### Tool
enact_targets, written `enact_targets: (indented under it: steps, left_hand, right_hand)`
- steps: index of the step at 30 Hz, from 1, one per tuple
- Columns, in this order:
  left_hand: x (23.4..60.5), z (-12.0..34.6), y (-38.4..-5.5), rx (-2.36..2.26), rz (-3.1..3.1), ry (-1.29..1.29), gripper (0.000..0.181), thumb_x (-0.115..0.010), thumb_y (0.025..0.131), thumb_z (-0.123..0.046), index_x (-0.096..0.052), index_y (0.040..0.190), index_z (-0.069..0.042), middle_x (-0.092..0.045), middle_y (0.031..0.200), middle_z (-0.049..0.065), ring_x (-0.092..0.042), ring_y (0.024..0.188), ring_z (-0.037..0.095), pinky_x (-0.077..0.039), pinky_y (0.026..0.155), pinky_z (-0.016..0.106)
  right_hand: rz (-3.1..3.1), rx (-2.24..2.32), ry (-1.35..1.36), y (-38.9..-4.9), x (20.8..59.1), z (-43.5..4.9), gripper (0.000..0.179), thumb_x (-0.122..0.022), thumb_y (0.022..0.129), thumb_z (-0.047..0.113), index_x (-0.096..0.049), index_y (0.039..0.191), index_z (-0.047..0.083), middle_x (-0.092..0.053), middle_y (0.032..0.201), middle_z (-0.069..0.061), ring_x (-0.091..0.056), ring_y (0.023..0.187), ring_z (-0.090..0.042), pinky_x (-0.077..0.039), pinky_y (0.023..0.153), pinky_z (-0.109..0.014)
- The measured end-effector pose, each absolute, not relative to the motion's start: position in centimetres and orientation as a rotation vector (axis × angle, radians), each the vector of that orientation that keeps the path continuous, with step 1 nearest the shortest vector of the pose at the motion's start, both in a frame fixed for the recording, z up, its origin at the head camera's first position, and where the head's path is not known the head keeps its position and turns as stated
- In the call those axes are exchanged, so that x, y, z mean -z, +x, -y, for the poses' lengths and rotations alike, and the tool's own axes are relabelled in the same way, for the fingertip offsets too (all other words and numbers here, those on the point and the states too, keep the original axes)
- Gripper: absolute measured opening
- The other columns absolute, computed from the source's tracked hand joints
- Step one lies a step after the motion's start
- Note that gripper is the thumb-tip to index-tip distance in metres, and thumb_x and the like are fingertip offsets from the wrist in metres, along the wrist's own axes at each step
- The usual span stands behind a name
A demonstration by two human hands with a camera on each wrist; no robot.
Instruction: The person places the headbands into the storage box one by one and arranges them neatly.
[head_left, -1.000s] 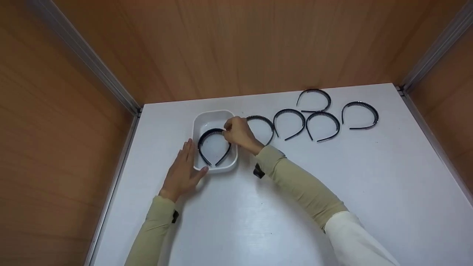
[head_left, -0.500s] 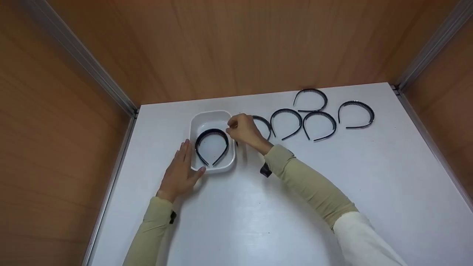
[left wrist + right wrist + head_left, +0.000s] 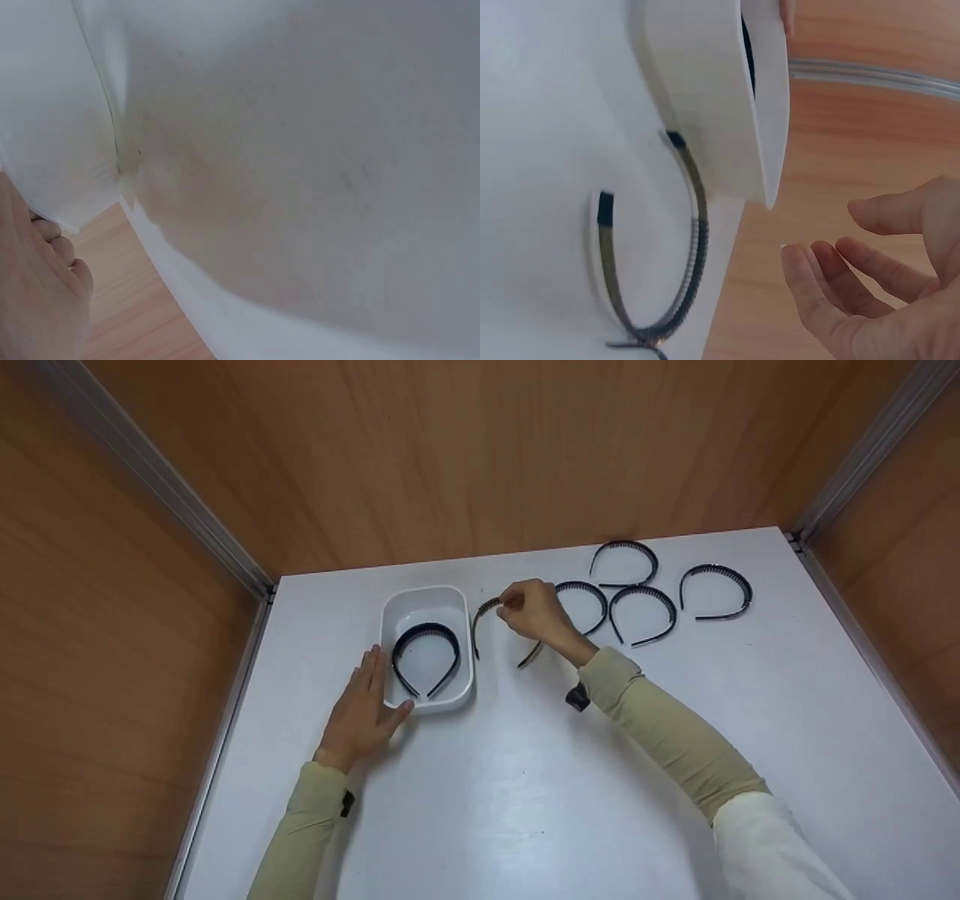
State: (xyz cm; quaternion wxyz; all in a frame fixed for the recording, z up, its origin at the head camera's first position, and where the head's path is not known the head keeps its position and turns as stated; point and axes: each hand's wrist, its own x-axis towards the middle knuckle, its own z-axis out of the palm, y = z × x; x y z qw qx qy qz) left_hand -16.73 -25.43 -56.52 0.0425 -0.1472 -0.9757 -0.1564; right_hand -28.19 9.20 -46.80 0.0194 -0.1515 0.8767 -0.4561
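My left hand [image 3: 360,712] rests against the left side and near-left corner of a white plastic tray [image 3: 439,706], fingers straight and thumb at the front rim. Inside the tray lie black toothed headbands [image 3: 426,628], overlapping so that I cannot tell how many. My right hand [image 3: 540,611] hovers above a headband [image 3: 478,634] on the table just right of the tray, partly hiding it in the head view. In the right wrist view, the thumb and fingers of the right hand [image 3: 877,277] are apart with nothing between them, and that headband [image 3: 697,240] lies clear of them.
Several more black headbands lie at the right: one [image 3: 604,604] beside the right hand, one [image 3: 651,561] near the back edge, one [image 3: 667,600] below it and one [image 3: 742,585] farthest right. Wood-grain panels [image 3: 480,457] enclose the white table [image 3: 525,810] at back and sides.
My right hand has moved from the tray's right side, where it was at the headbands inside, rightward to above the headband on the table. The left hand stays at the tray.
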Motion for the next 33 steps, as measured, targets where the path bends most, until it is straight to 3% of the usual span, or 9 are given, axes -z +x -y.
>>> enact_targets:
  steps: [22, 33]
  left_hand:
    - [56.4, 25.5, -16.6, 0.505, 2.962, -0.474, 0.099, -0.055, 0.105, -0.06, -0.012, 0.171, -0.001, -0.008, 0.18, 0.015, -0.009, 0.168, 0.032, -0.016, 0.137, 0.048]
    - [56.3, 25.2, -16.5, 0.5, 2.971, -0.459, 0.1, -0.056, 0.104, -0.061, -0.011, 0.171, -0.002, -0.009, 0.18, 0.015, -0.009, 0.168, 0.032, -0.016, 0.137, 0.047]
  right_hand:
    - [-2.832, 1.461, -0.376, -30.7, 44.9, -20.0, 0.027, -0.072, 0.099, 0.01, -0.076, 0.121, -0.005, -0.075, 0.121, -0.022, -0.074, 0.113, -0.038, -0.063, 0.097, -0.051]
    - [-2.948, 1.448, -0.238, -31.8, 45.0, -25.4, 0.025, -0.073, 0.099, 0.011, -0.077, 0.119, -0.003, -0.073, 0.122, -0.022, -0.072, 0.114, -0.035, -0.061, 0.1, -0.045]
